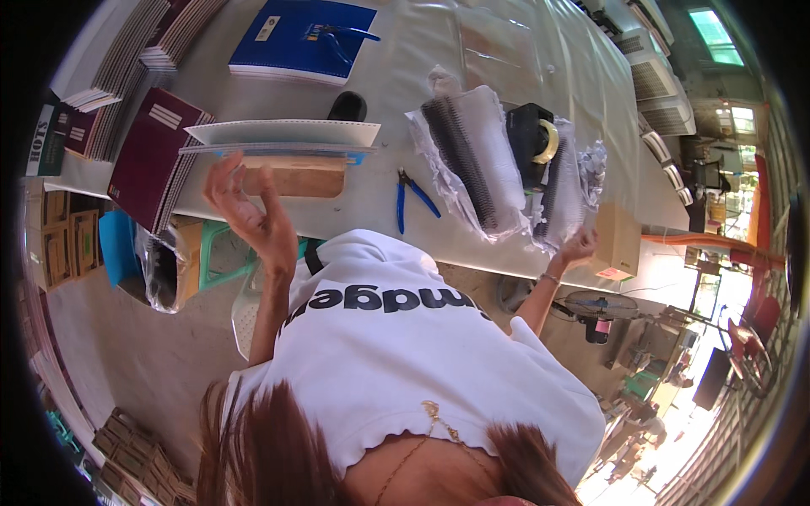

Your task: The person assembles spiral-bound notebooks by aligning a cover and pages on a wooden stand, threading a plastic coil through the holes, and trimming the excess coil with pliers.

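My left hand is raised with its fingers apart, in front of a wooden block at the table's edge. Just behind its fingertips, a white sheet with a row of punched holes stands above the block with thin sheets in front of it. On the right, my right hand has its fingers curled together at the near end of a paper-wrapped bundle of dark binding wires; what they pinch is too small to make out. A second, larger bundle of binding wires lies left of it in torn white paper.
Blue-handled nippers lie between the block and the bundles. A black tape dispenser sits among the wires. Maroon notebooks are stacked left; a blue notebook with blue pliers lies farther back. A cardboard box stands right.
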The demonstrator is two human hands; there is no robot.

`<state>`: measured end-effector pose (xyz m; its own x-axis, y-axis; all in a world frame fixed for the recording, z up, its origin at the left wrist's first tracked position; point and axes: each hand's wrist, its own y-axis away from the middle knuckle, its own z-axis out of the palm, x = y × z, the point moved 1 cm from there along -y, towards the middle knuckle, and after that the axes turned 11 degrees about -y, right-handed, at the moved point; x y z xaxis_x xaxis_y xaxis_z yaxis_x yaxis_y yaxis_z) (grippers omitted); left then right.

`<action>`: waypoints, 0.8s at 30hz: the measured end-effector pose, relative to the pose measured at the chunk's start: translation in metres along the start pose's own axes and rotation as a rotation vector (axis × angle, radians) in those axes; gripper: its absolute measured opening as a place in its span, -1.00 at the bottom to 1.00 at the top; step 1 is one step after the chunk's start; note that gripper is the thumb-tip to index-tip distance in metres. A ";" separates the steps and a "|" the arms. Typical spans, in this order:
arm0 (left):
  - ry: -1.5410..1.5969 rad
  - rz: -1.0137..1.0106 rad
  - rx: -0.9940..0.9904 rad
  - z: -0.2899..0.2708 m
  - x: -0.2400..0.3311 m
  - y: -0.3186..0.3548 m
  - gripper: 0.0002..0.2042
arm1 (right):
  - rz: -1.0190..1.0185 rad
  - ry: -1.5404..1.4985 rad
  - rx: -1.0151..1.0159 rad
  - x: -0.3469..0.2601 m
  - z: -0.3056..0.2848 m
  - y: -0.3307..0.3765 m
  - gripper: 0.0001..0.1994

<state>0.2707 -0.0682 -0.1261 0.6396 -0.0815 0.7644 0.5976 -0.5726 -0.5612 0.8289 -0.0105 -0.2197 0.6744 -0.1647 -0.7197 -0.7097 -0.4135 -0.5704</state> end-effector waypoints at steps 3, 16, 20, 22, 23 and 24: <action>-0.002 -0.009 -0.025 0.001 0.001 0.000 -0.68 | 0.419 -0.803 0.057 0.005 0.006 -0.014 -0.71; -0.187 0.177 -0.067 0.009 0.012 0.003 -0.71 | 0.608 -1.457 -0.159 0.023 0.013 -0.060 -0.74; -0.169 0.109 -0.069 0.010 0.012 0.008 -0.71 | 0.712 -1.667 -0.179 0.011 0.015 -0.057 -0.76; -0.163 0.096 -0.067 0.010 0.012 0.008 -0.70 | 0.730 -1.799 -0.329 0.005 0.014 -0.056 -0.76; -0.187 0.126 -0.088 0.009 0.013 0.007 -0.68 | 0.724 -1.897 -0.481 -0.001 0.011 -0.057 -0.77; -0.211 0.155 -0.108 0.009 0.013 0.007 -0.66 | 0.713 -1.991 -0.637 -0.007 0.011 -0.060 -0.77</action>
<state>0.2878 -0.0659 -0.1227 0.8126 -0.0103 0.5827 0.4368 -0.6512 -0.6206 0.8645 0.0251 -0.1841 -0.9077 0.3132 -0.2794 -0.2512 -0.9387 -0.2363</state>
